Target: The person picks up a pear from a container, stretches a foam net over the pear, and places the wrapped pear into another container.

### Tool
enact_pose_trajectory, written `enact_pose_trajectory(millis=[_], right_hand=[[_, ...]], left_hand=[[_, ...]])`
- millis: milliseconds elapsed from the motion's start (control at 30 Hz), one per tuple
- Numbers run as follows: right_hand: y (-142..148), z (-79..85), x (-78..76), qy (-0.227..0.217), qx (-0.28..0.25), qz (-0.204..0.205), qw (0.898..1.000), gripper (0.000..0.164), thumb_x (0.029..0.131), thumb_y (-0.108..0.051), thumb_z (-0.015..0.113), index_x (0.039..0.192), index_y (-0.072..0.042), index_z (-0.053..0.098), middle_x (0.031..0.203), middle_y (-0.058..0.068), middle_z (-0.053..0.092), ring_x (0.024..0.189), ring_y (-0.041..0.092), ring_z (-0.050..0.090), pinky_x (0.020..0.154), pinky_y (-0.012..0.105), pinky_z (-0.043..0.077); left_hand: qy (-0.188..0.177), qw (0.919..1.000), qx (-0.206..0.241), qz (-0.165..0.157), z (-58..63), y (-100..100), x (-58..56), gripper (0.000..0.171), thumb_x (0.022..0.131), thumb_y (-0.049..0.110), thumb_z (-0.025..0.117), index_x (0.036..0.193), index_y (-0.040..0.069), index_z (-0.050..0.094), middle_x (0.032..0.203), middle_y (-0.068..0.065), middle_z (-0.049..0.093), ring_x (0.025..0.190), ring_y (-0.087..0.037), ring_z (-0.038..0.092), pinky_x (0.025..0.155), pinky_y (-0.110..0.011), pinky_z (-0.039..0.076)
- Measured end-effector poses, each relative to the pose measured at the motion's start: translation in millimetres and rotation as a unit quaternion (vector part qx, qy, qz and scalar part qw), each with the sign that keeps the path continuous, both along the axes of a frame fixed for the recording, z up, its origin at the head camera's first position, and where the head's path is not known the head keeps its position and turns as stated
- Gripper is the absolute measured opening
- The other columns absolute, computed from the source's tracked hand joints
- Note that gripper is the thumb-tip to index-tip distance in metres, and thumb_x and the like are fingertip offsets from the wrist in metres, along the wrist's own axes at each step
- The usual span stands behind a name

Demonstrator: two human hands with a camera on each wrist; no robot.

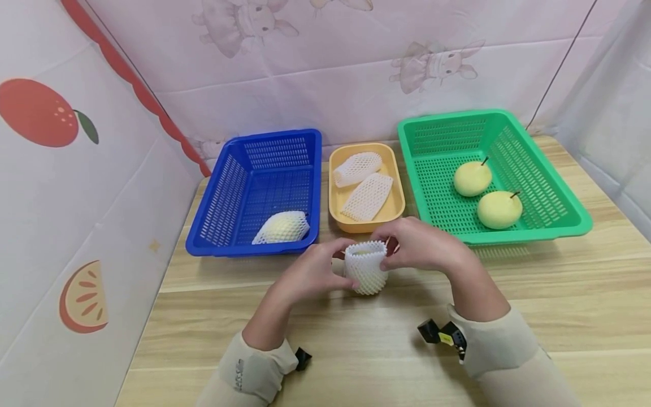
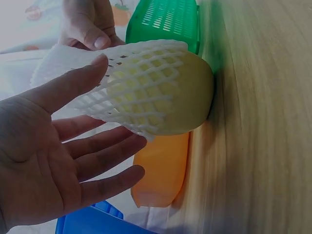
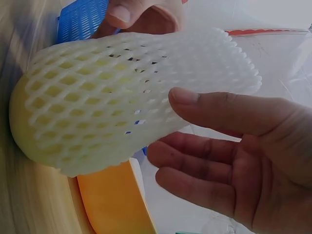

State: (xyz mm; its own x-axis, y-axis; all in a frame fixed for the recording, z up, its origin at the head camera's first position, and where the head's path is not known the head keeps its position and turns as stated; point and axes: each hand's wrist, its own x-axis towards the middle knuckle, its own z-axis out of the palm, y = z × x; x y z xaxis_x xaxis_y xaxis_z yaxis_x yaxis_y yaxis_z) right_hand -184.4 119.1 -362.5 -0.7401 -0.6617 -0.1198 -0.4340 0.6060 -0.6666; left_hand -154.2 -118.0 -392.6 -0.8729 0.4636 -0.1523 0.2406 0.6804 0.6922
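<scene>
A pear (image 2: 197,95) stands on the table with a white foam net sleeve (image 1: 365,268) over most of it; its lower end shows bare in both wrist views. The sleeve's upper end rises above the fruit, its rim open. My left hand (image 1: 317,268) holds the sleeve from the left, thumb on the near side and fingers beyond. From the right, my right hand (image 1: 419,246) pinches the sleeve, its thumb (image 3: 214,107) lying against the mesh. Parts of the fingers are hidden behind the sleeve.
A blue basket (image 1: 203,249) at the left holds a netted pear (image 1: 283,228). The orange tray (image 1: 356,226) behind my hands holds two foam net sleeves (image 1: 368,196). At the right, a green basket (image 1: 574,223) contains two bare pears (image 1: 500,210). A fabric wall stands behind.
</scene>
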Motion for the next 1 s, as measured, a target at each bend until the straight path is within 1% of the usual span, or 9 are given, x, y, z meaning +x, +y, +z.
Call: enact_pose_trajectory(millis=[67, 133, 300, 467, 600, 700, 800, 967, 1000], right_hand=[[-0.2, -0.6, 0.2, -0.015, 0.008, -0.001, 1.000, 0.037, 0.076, -0.011, 0.082, 0.111, -0.014, 0.069, 0.102, -0.001, 0.070, 0.090, 0.021, 0.067, 0.071, 0.030, 0.055], [-1.2, -1.7, 0.3, -0.026, 0.016, -0.001, 1.000, 0.042, 0.075, -0.010, 0.082, 0.114, -0.015, 0.067, 0.106, -0.001, 0.069, 0.093, 0.023, 0.066, 0.072, 0.031, 0.055], [-4.8, -6.0, 0.6, -0.037, 0.019, -0.005, 0.999, 0.044, 0.073, -0.007, 0.082, 0.112, -0.016, 0.066, 0.107, -0.001, 0.068, 0.093, 0.022, 0.064, 0.075, 0.033, 0.054], [-9.4, -10.4, 0.8, -0.024, 0.022, -0.002, 0.999, 0.047, 0.071, -0.004, 0.081, 0.113, -0.016, 0.066, 0.109, -0.001, 0.067, 0.097, 0.025, 0.063, 0.079, 0.036, 0.054], [-11.4, -13.3, 0.2, -0.007, 0.032, -0.007, 0.999, 0.044, 0.066, -0.004, 0.081, 0.106, -0.017, 0.067, 0.102, -0.002, 0.067, 0.096, 0.027, 0.063, 0.076, 0.035, 0.052], [-11.5, -15.4, -0.5, -0.008, 0.033, -0.008, 0.999, 0.045, 0.065, -0.003, 0.081, 0.105, -0.018, 0.066, 0.099, -0.002, 0.067, 0.093, 0.027, 0.063, 0.073, 0.033, 0.051], [-11.2, -17.2, -1.4, -0.025, 0.033, -0.013, 0.999, 0.048, 0.065, -0.001, 0.081, 0.107, -0.018, 0.066, 0.100, -0.001, 0.067, 0.092, 0.027, 0.064, 0.073, 0.033, 0.052], [-11.3, -20.8, -3.4, -0.059, 0.046, -0.023, 0.997, 0.053, 0.067, -0.001, 0.083, 0.113, -0.016, 0.063, 0.105, 0.001, 0.067, 0.093, 0.026, 0.065, 0.075, 0.034, 0.053], [-11.4, -21.8, -4.1, -0.063, 0.049, -0.023, 0.997, 0.054, 0.067, -0.001, 0.083, 0.115, -0.016, 0.062, 0.107, 0.001, 0.067, 0.093, 0.025, 0.064, 0.075, 0.034, 0.053]], left_hand=[[0.002, 1.0000, -0.005, -0.005, -2.1, 0.0, -0.7, 0.068, 0.071, 0.029, 0.089, 0.132, 0.021, 0.059, 0.121, 0.007, 0.067, 0.111, -0.013, 0.062, 0.096, -0.036, 0.051], [0.003, 1.0000, -0.005, -0.007, -4.1, 0.2, -1.4, 0.066, 0.071, 0.027, 0.090, 0.129, 0.020, 0.060, 0.120, 0.007, 0.068, 0.111, -0.013, 0.063, 0.096, -0.036, 0.051], [0.010, 0.9999, 0.001, -0.009, -8.9, 1.4, -2.6, 0.063, 0.071, 0.021, 0.090, 0.126, 0.016, 0.061, 0.122, 0.002, 0.068, 0.111, -0.017, 0.065, 0.097, -0.036, 0.051], [0.005, 1.0000, -0.001, 0.001, -15.0, 2.1, -4.3, 0.061, 0.070, 0.018, 0.090, 0.124, 0.014, 0.062, 0.121, -0.001, 0.068, 0.109, -0.018, 0.065, 0.095, -0.034, 0.052], [0.002, 1.0000, -0.007, -0.002, -21.0, 2.0, -6.6, 0.060, 0.069, 0.017, 0.090, 0.122, 0.014, 0.062, 0.117, 0.000, 0.069, 0.107, -0.015, 0.065, 0.095, -0.032, 0.052], [0.007, 0.9999, -0.012, -0.009, -24.1, 2.2, -8.1, 0.059, 0.068, 0.015, 0.091, 0.120, 0.013, 0.062, 0.114, 0.001, 0.069, 0.105, -0.013, 0.064, 0.094, -0.031, 0.051], [0.004, 0.9998, -0.014, -0.013, -24.9, 3.3, -8.3, 0.059, 0.068, 0.014, 0.090, 0.120, 0.012, 0.062, 0.114, 0.000, 0.069, 0.105, -0.014, 0.064, 0.093, -0.031, 0.052], [-0.019, 0.9997, -0.016, -0.009, -26.3, 5.5, -8.0, 0.062, 0.069, 0.012, 0.090, 0.123, 0.011, 0.060, 0.118, -0.001, 0.068, 0.106, -0.015, 0.065, 0.093, -0.030, 0.052], [-0.019, 0.9996, -0.018, -0.009, -27.1, 6.0, -8.0, 0.062, 0.069, 0.012, 0.090, 0.123, 0.011, 0.060, 0.117, -0.002, 0.068, 0.106, -0.015, 0.064, 0.093, -0.030, 0.052]])
